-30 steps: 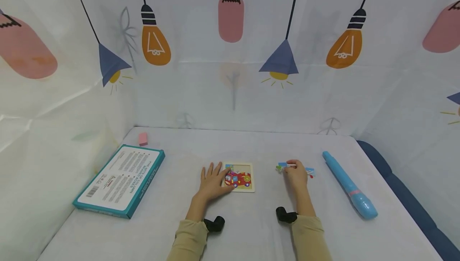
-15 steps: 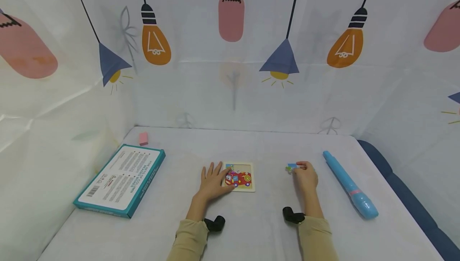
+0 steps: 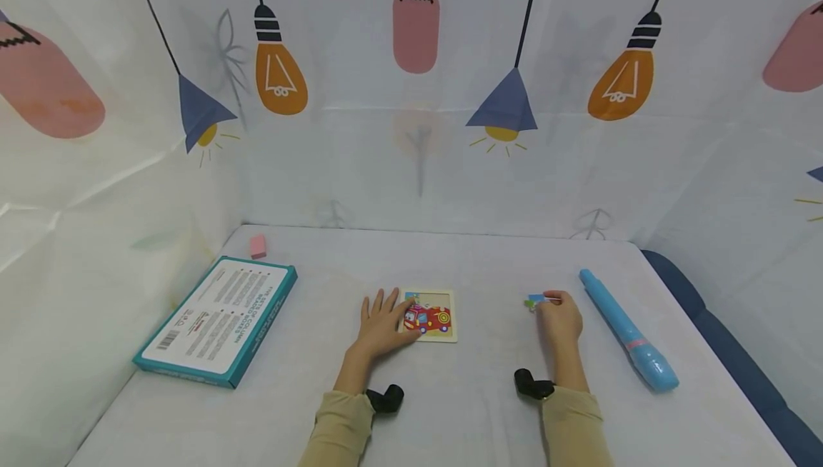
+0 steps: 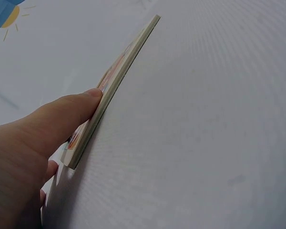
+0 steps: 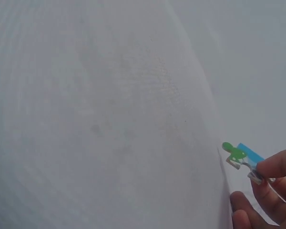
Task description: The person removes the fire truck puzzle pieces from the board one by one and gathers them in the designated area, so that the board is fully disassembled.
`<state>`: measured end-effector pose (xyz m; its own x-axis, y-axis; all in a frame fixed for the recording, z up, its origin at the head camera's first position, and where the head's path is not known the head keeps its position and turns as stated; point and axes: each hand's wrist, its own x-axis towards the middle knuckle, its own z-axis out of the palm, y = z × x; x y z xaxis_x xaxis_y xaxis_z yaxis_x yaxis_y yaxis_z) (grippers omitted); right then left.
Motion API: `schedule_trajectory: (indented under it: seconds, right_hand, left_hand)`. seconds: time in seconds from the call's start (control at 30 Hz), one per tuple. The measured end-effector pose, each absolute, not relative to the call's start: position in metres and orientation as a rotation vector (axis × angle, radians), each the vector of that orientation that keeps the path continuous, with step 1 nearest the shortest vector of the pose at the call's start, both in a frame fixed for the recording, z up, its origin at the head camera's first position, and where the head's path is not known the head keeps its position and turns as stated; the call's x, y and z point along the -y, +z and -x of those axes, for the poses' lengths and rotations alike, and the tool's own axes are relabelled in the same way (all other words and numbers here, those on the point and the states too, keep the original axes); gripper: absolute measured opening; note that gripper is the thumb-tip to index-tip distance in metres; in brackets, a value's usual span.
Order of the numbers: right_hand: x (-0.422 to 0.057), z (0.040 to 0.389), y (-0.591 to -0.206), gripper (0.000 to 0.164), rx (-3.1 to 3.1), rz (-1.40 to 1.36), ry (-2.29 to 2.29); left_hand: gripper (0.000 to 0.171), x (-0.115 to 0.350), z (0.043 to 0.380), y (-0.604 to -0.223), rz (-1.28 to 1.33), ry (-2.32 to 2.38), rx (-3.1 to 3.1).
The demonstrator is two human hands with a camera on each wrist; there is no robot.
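Note:
My left hand (image 3: 383,327) lies with fingers spread beside a small framed jigsaw puzzle (image 3: 437,319), its thumb on the puzzle's face. The puzzle shows a red car, with a bare tan strip along the upper part. In the left wrist view the thumb presses near the edge of the puzzle frame (image 4: 115,90). To the right, my right hand (image 3: 561,323) pinches a blue and green puzzle piece (image 3: 534,300) between thumb and fingers. In the right wrist view, the green end of the puzzle piece (image 5: 236,152) sticks out past the fingertips; the rest is covered by them.
A teal and white box (image 3: 215,320) lies on the left of the white table (image 3: 476,395), with a pink block (image 3: 258,246) behind it. A blue, bottle-shaped stick (image 3: 626,331) lies right of my right hand. Dark blue padding (image 3: 720,338) borders the table's right side.
My right hand has moved rightward with the puzzle piece. The blue part seen right of that hand a second ago is now hidden. My left hand stays on the puzzle.

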<state>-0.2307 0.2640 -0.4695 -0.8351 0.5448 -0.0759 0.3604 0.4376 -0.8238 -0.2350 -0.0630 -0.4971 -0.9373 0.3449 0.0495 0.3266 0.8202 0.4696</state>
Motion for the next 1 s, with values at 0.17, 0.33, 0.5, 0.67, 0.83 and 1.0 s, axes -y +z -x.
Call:
schedule_trajectory:
  seconds: [0.17,0.33,0.5,0.67,0.83,1.0]
  right_hand:
    - [-0.2665,0.2303,-0.4697,0.036,2.501,0.806,1.329]
    - [-0.2680,0.2308,-0.4706,0.036,2.537,0.793,1.239]
    - [-0.2690,0.2318,-0.4745,0.032,2.589,0.756,1.092]
    - [-0.2701,0.2325,-0.4753,0.031,2.647,0.723,0.993]
    - [-0.2696,0.2335,-0.4732,0.032,2.685,0.732,0.986]
    - [-0.2655,0.2334,-0.4712,0.032,2.627,0.750,1.045]
  left_hand:
    - [0.070,0.0632,0.2353,-0.4973,-0.550,0.758,-2.964]
    - [0.070,0.0629,0.2360,-0.4977,-0.555,0.761,-2.968]
    - [0.070,0.0628,0.2360,-0.4989,-0.547,0.754,-2.968]
    - [0.070,0.0624,0.2356,-0.4984,-0.543,0.745,-2.965]
    - [0.072,0.0623,0.2363,-0.4980,-0.543,0.739,-2.972]
    - [0.076,0.0623,0.2351,-0.4974,-0.536,0.747,-2.968]
